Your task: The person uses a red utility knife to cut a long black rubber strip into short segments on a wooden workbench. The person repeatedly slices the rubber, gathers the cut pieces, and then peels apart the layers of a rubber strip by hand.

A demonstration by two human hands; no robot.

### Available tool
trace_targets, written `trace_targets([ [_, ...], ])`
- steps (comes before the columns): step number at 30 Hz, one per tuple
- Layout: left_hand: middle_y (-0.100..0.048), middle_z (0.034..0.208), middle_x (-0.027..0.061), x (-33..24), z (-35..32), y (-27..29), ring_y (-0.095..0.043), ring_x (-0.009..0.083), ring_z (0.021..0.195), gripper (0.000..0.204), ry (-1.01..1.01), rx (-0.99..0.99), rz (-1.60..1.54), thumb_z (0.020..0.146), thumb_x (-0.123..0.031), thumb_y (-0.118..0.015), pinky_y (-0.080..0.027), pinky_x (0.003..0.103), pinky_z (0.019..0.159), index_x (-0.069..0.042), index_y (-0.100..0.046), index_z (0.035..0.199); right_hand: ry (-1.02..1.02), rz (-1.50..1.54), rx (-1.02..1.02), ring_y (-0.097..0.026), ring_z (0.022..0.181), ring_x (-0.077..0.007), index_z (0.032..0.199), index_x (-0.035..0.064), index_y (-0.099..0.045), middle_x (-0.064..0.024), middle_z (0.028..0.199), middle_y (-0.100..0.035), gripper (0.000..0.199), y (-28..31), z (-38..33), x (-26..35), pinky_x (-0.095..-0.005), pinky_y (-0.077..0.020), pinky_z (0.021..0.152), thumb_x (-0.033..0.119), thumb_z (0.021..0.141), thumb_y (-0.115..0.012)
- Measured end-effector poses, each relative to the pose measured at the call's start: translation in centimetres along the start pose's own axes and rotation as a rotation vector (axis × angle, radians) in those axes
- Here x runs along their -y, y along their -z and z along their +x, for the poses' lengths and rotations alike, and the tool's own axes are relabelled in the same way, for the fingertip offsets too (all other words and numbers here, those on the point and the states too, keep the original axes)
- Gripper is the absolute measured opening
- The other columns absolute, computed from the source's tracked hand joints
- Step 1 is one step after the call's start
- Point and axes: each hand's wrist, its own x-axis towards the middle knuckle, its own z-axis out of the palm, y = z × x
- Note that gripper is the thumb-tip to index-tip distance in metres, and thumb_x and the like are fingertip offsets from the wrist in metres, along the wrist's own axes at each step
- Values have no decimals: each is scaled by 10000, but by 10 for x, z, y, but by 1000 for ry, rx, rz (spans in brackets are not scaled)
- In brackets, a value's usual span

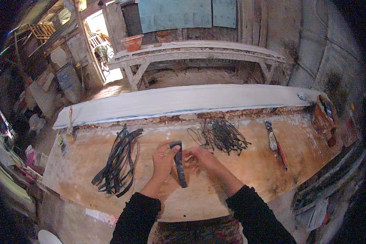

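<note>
Mid-frame, our left hand [162,162] pinched a black strip [181,173], likely steadying it; we couldn't tell our right hand's [202,157] grip.

A wooden table [77,156] bears black strips [117,164] and dark cords [225,136].

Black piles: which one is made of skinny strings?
The right pile, just beyond the right hand: its strands are thin and stringy. The left pile has wider, flatter strips.
</note>
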Motion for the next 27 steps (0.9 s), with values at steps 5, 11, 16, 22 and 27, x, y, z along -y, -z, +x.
trace_targets([
  [5, -594, 845, 66, -12, -6, -6, -528, 154, 850, 154, -94, 108, 198, 732, -89, -648, -409, 254, 745, 4, -637, 855, 48, 41, 188, -530, 679, -80, 921, 20, -567, -1, 790, -577, 228, -6, 10, -37, -223, -422, 611, 223, 818, -574],
  [11, -578, 785, 47, -8, -1, -2, -522, 127, 788, 125, 30, 17, 103, 744, -99, -639, -398, 237, 703, 15, -631, 793, 49, 186, 226, -530, 644, -82, 829, 25, -562, 0, 726, -572, 156, -13, 6, -33, -230, -422, 588, 179, 814, -576],
  [16, -540, 741, 9, -7, 4, 3, -479, 81, 673, 117, 100, -46, -86, 762, -100, -626, -374, 211, 604, 13, -611, 733, -22, 92, 269, -518, 595, -87, 772, 33, -554, -5, 690, -563, 154, -12, -1, -26, -236, -417, 554, 181, 813, -574],
  [22, -521, 709, -7, -6, 8, 6, -454, 67, 656, 133, 29, -40, -37, 767, -111, -627, -357, 209, 590, 11, -605, 719, -59, -3, 133, -485, 556, -75, 735, 38, -559, 3, 645, -546, 147, -12, -5, -14, -229, -382, 502, 165, 804, -584],
  [27, -540, 747, 9, -8, 10, 5, -477, 76, 701, 137, -61, -11, 55, 775, -123, -621, -365, 209, 630, 9, -613, 740, 278, -120, -101, -462, 520, -68, 710, 39, -541, 13, 610, -518, 130, -6, 8, -31, -226, -366, 460, 125, 781, -607],
])
